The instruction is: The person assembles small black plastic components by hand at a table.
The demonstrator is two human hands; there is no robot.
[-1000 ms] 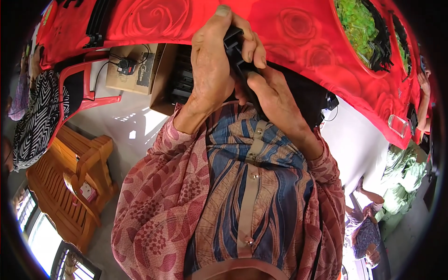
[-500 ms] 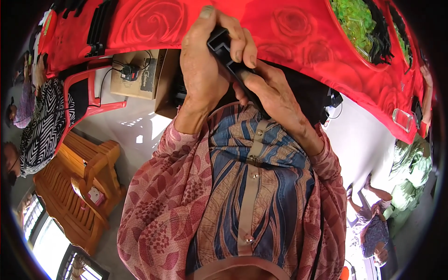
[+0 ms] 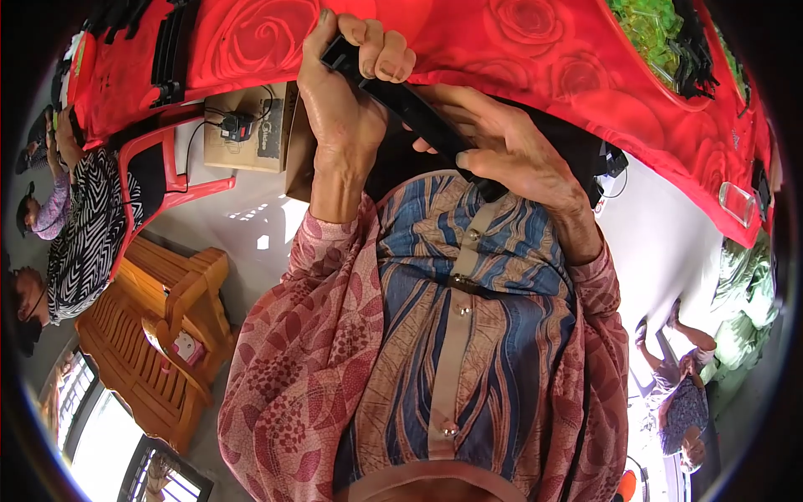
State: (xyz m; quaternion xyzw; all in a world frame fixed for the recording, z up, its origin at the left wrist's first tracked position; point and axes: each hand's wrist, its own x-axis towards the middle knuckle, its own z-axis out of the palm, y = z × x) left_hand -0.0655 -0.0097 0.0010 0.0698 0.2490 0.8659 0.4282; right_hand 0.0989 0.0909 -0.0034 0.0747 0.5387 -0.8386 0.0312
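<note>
A long black plastic strip (image 3: pixel 422 115) with a channel-like hollow end slants between my two hands, in front of my chest. My left hand (image 3: pixel 341 105) is closed around its upper end, fingers curled over it. Along the lower half, my right hand (image 3: pixel 519 142) grips the strip with the thumb on top; some of its fingers are hidden behind it. Past my left hand, several similar black strips (image 3: pixel 173 54) lie side by side on the red rose-patterned tablecloth (image 3: pixel 268 42). Clear yellow-green pieces (image 3: pixel 646 35) are heaped at the far right, with black parts (image 3: pixel 693 71) beside them.
A cardboard box (image 3: pixel 242 142) with a black plug block on it stands under the table's left side. Left are a red plastic chair (image 3: pixel 180 186), a person in zebra-striped clothing (image 3: pixel 79 243) and a wooden bench (image 3: pixel 142 335). A clear container (image 3: pixel 736 203) sits by the right table edge.
Both hands have spread apart along the black strip. My left hand has moved left with its upper end, my right hand slightly right, so more of the strip shows between them.
</note>
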